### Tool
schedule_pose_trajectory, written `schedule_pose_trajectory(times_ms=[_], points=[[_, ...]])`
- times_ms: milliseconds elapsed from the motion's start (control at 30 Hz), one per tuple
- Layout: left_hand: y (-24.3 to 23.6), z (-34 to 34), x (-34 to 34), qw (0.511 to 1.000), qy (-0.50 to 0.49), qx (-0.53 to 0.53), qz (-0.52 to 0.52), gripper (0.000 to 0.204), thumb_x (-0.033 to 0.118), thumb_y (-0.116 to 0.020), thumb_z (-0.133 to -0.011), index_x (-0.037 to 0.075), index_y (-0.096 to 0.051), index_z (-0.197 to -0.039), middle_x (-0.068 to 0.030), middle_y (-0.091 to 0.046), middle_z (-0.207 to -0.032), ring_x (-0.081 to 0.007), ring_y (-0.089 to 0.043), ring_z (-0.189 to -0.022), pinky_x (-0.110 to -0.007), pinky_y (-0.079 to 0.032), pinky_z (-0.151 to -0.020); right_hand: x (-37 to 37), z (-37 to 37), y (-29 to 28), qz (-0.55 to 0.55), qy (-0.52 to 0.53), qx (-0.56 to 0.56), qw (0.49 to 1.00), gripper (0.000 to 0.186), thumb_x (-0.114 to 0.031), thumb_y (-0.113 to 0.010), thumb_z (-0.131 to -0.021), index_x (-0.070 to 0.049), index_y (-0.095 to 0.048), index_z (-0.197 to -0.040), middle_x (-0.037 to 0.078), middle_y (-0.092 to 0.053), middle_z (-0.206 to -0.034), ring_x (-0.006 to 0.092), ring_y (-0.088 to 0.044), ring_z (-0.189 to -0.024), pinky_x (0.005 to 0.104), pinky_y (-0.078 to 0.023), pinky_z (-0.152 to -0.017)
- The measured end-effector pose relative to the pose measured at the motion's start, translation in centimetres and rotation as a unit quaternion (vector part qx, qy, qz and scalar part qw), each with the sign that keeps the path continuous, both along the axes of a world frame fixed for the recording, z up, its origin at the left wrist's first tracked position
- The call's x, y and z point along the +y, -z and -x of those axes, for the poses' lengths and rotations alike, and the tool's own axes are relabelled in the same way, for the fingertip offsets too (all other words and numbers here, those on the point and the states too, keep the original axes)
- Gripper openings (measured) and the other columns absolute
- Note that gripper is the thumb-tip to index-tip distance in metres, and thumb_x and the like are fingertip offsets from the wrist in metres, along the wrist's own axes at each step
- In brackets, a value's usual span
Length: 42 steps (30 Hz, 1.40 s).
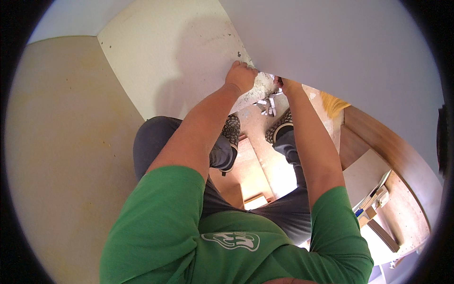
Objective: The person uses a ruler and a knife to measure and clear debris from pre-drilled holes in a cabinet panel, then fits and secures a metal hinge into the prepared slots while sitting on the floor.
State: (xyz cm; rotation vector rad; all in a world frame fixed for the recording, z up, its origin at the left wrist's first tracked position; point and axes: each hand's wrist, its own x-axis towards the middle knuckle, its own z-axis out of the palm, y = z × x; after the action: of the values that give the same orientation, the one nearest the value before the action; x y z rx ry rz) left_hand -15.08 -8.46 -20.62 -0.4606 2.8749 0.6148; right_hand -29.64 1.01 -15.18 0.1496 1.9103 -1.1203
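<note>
My left hand (242,77) is closed, knuckles up, at the speckled, worn edge of a cream board (189,52). It lies right beside the lower corner of a large grey panel (331,38). Whatever its fingers grip, if anything, is hidden. Just right of it, my right hand (287,86) is at the panel's lower edge with its fingers curled in. Something small and dark shows by those fingers, too unclear to name. Below and between the hands, several pale scraps (268,105) lie near my patterned shoes.
A yellowish board (61,142) stands along the left. Bristles of a yellow broom (333,105) poke out beneath the grey panel. At the right is a curved brown wooden edge (392,146), with boards and wood offcuts (373,203) beside it. A flat wooden piece (248,161) lies between my legs.
</note>
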Motion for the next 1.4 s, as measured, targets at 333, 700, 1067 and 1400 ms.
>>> schedule_pose_trajectory(times_ms=[333, 700, 1067, 1400], points=[[1.2, -0.2, 1.0, 0.996, -0.068, 0.046, -0.033, 0.016, 0.013, -0.055, -0.081, 0.014, -0.069, -0.088, -0.0059, -0.072, -0.087, -0.0207, -0.064, -0.095, -0.040, -0.041, -0.091, 0.9, 0.1, 5.1, -0.005, 0.019, -0.035, 0.999, 0.014, -0.027, -0.057, -0.098, -0.015, -0.055, -0.089, -0.001, -0.047, -0.058, 0.0095, -0.044, -0.044, 0.0231, -0.032, -0.039], [2.8, 0.7, 1.1, 0.986, -0.103, 0.075, -0.110, 0.014, 0.014, -0.058, -0.080, 0.009, -0.068, -0.088, -0.0126, -0.071, -0.088, -0.0291, -0.066, -0.093, -0.042, -0.046, -0.089, 0.1, 0.6, 5.3, 0.000, 0.041, -0.003, 0.999, 0.014, -0.025, -0.057, -0.097, -0.014, -0.055, -0.090, -0.001, -0.046, -0.057, 0.0094, -0.042, -0.043, 0.0237, -0.030, -0.038], [2.2, -0.2, 0.5, 0.982, -0.139, 0.066, -0.112, 0.025, 0.028, -0.060, -0.087, 0.006, -0.066, -0.097, -0.0146, -0.070, -0.096, -0.0295, -0.063, -0.102, -0.045, -0.044, -0.094, 1.7, 2.8, 2.1, 0.005, 0.039, 0.049, 0.998, 0.013, -0.024, -0.057, -0.097, -0.013, -0.055, -0.091, -0.001, -0.045, -0.057, 0.0093, -0.040, -0.043, 0.0243, -0.028, -0.038], [1.7, -0.4, 0.9, 0.981, -0.165, 0.032, -0.096, 0.021, 0.023, -0.060, -0.085, 0.010, -0.065, -0.101, -0.0108, -0.069, -0.098, -0.0285, -0.060, -0.103, -0.046, -0.043, -0.092, 13.8, -2.1, -12.2, -0.082, -0.073, 0.063, 0.992, 0.039, -0.025, -0.051, -0.096, -0.007, -0.053, -0.062, 0.005, -0.049, -0.051, 0.0142, -0.046, -0.042, 0.0302, -0.033, -0.041]])
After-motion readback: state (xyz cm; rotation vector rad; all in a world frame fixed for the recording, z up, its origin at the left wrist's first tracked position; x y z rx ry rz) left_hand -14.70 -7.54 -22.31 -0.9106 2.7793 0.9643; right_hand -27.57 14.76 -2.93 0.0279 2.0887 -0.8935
